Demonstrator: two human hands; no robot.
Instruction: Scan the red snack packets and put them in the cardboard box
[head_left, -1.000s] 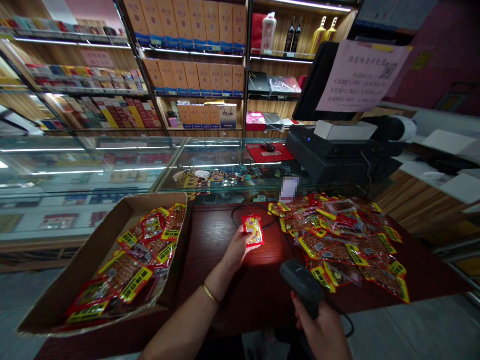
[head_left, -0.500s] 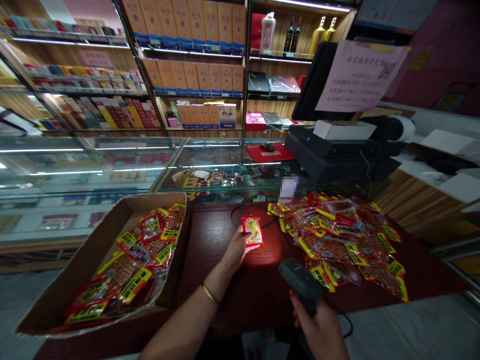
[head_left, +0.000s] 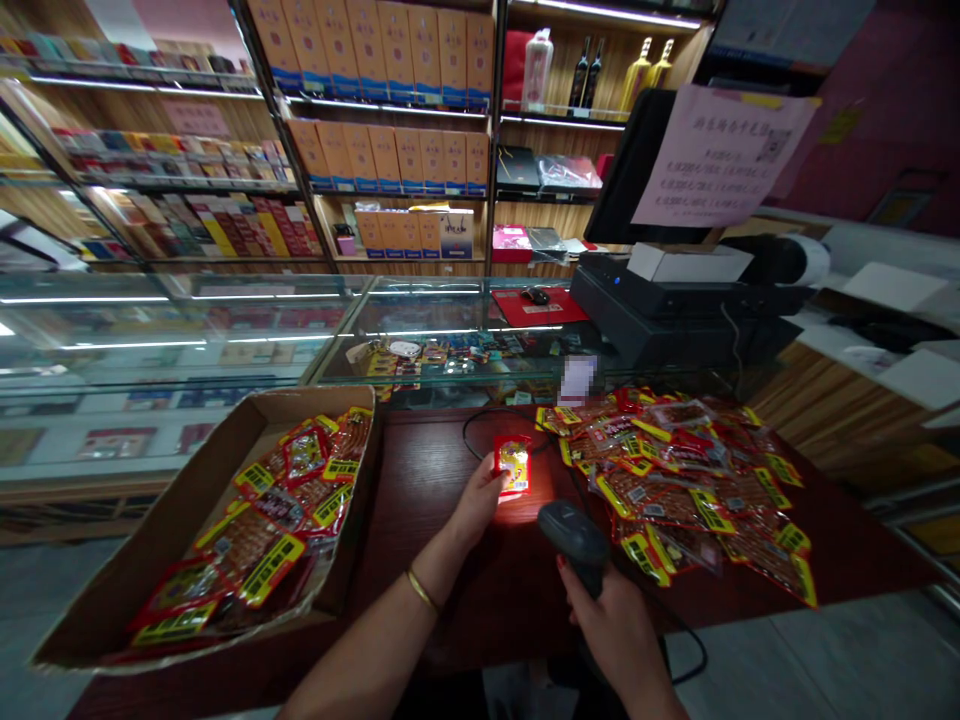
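My left hand [head_left: 480, 500] grips a small red and yellow snack packet [head_left: 513, 462] above the dark wooden table, its printed face turned up toward me. A reddish glow falls on the packet and the tabletop near it. In my right hand [head_left: 611, 620] is a dark handheld barcode scanner [head_left: 574, 540], fingers wrapped round its handle and its head tilted toward the packet. The scanner and packet are apart. To the right lies a loose pile of snack packets [head_left: 675, 470]. On the left, more packets [head_left: 281, 510] lie in an open cardboard box [head_left: 112, 590].
Behind the table [head_left: 420, 440] stands a glass display counter [head_left: 247, 330]. A monitor with a paper notice [head_left: 724, 155] sits over a dark cash drawer [head_left: 675, 320] at the right. The scanner's cable [head_left: 694, 640] loops beside my right hand. Shelves of boxes and bottles line the back.
The scanner in my right hand has moved left and slightly up, nearer the packet. My left hand has shifted the packet slightly right and turned it more upright.
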